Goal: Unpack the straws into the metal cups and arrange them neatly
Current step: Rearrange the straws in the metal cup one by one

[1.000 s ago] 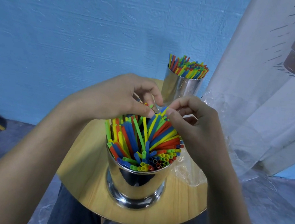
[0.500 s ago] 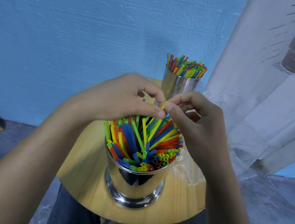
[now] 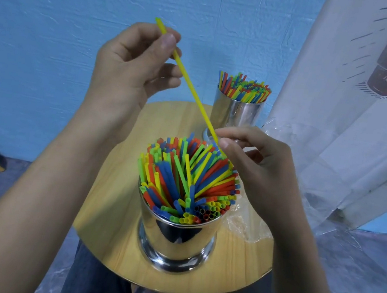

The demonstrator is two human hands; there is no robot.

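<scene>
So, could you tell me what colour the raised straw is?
Yellow; the straw shows best in the head view.

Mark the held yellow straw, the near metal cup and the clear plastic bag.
Thin yellow plastic straw (image 3: 189, 85), head view, mid-shaft.
Near shiny metal cup (image 3: 176, 243), head view, front wall.
Crumpled clear plastic bag (image 3: 246, 225), head view, fold beside cup.

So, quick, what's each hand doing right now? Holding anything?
Left hand: pinches the yellow straw near its top end.
Right hand: pinches the same straw near its lower end, just above the near cup.
</scene>
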